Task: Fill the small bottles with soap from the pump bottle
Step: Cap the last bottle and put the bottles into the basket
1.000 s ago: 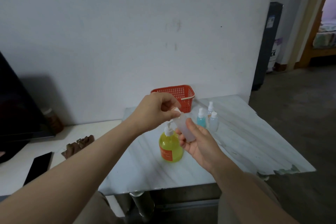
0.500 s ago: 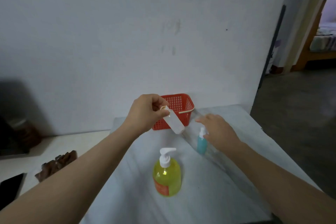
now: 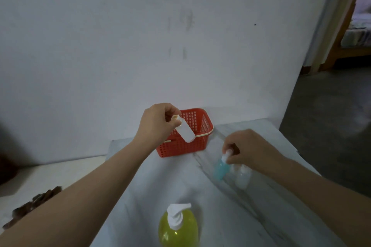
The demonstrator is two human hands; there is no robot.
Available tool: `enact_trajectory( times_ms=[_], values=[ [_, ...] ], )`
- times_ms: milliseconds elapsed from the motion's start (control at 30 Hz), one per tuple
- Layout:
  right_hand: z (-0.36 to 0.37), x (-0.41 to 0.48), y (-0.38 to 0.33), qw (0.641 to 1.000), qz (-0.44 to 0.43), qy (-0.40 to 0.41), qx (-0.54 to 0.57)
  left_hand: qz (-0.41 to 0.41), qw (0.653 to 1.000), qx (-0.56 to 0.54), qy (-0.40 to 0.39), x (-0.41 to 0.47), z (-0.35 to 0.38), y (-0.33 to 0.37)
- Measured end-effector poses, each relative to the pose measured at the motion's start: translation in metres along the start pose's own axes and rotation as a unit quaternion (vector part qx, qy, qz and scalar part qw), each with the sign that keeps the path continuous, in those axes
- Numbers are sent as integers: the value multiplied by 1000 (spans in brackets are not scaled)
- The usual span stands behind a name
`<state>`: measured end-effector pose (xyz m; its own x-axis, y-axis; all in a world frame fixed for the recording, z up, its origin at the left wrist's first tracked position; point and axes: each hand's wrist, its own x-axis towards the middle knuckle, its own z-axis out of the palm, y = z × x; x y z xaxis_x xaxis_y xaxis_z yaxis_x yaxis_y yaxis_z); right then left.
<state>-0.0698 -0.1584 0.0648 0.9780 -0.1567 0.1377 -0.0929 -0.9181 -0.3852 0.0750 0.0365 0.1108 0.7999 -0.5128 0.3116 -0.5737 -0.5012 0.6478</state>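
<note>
Now, step: this looks like a changeover between small bottles, one on its way out and another being taken up. Nobody is pumping soap at this instant.
Left hand [image 3: 158,124]: centre of the frame, thumb and fingers pinching the clear bottle [image 3: 185,131] at its neck end.
Clear bottle: tilted, base pointing down and right, hanging over the near rim of the basket [image 3: 180,149] (whether there is soap inside I cannot tell, it is pale and blurred).
Right hand [image 3: 251,149]: right of centre, fingertips closed round the white cap of the teal bottle [image 3: 219,170].
Teal bottle: standing on the table [image 3: 140,196], leaning a little under the grip.
Third bottle [image 3: 243,176]: pale, just beside the teal one and partly under the right hand.
Pump bottle [image 3: 178,228]: bottom centre, yellow soap and a white pump head, well apart from both hands.
Next move: my guess is the clear bottle goes into the basket, freeing the left hand. The teal one then needs lifting, uncapping and bringing down-frame to the spout.
Around: a brown lump [image 3: 34,204] at lower left, a doorway at upper right.
In the way: the third bottle stands so close to the teal one that a careless lift could tip it. The basket rim sits right under the clear bottle.
</note>
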Motion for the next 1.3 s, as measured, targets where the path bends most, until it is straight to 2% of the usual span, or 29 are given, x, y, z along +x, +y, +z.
enact_trajectory(
  times_ms=[167, 300, 433, 567, 800, 933, 1133, 1300],
  values=[
    [-64, 38, -14, 996, -11, 79, 49, 13, 999, 23, 25, 32, 8, -9],
    [-56, 94, -7, 990, -3, 131, 55, 19, 998, 53, 25, 59, 32, -22],
    [-5, 145, 6, 997, 38, 72, -17, 11, 996, 92, -9, 85, 67, -40],
    [35, 169, 16, 987, 88, 1, -132, 2, 991, 120, -52, 103, 95, -56],
    [58, 202, 37, 978, 81, 31, -188, -15, 988, 128, -83, 120, 130, -80],
    [60, 209, 40, 978, 75, 28, -191, -20, 990, 120, -69, 125, 140, -87],
    [54, 191, 46, 992, 56, 74, -85, -40, 992, 112, -52, 121, 133, -89],
    [27, 132, 54, 992, 44, 115, 32, 34, 994, 108, 5, 103, 108, -56]
  ],
)
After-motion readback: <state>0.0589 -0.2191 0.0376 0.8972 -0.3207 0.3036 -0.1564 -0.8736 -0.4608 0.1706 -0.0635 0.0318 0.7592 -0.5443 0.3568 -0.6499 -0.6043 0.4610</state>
